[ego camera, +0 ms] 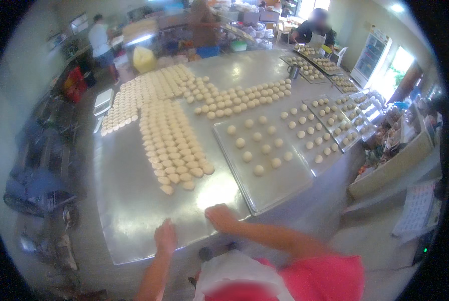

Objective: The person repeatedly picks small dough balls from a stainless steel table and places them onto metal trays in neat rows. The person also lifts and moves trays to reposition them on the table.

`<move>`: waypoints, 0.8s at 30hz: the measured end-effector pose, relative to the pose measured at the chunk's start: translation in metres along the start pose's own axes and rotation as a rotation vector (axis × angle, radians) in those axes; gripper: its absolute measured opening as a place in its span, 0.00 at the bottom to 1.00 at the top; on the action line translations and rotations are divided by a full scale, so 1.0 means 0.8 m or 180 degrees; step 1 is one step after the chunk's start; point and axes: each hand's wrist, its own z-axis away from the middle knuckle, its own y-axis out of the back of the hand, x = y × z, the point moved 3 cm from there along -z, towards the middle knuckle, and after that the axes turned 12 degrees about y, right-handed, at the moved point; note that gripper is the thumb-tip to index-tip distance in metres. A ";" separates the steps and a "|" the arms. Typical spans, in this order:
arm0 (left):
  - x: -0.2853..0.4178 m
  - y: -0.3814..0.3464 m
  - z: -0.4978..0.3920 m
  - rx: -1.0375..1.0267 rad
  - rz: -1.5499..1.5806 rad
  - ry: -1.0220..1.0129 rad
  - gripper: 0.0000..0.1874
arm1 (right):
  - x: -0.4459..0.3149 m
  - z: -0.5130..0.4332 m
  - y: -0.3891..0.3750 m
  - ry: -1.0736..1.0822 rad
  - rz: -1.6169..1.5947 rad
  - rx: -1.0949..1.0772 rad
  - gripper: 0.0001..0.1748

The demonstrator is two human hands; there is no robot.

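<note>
My left hand (166, 236) rests at the near edge of the metal worktable (126, 214), its fingers bunched together. Further right, my right hand (220, 217) is curled low over the same steel surface, close to the corner of a baking tray. Whether dough lies under either palm is hidden. Ahead of both hands are rows of cut dough pieces (173, 150), packed side by side. The nearest baking tray (284, 188) bears spaced round dough balls (266, 149). Behind it, a block of more dough balls (243, 98) sits directly on the table.
More trays (308, 165) with dough balls line the right side. A white scale (104, 101) and a scraper (98, 125) lie at the left edge. A metal mug (294, 71) stands far back. One person (316, 32) is behind the far trays, another (101, 41) at back left.
</note>
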 end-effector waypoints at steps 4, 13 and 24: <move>-0.002 0.006 0.017 0.0180 -0.0481 -0.0216 0.21 | -0.001 0.010 0.000 0.0365 0.0334 0.0028 0.07; 0.009 -0.033 -0.035 0.0501 0.0481 0.0077 0.22 | 0.004 -0.035 -0.004 -0.0416 -0.0398 0.0885 0.12; -0.020 0.012 -0.010 0.0240 -0.0072 -0.0573 0.22 | 0.010 -0.009 0.000 -0.0883 0.0330 0.0514 0.14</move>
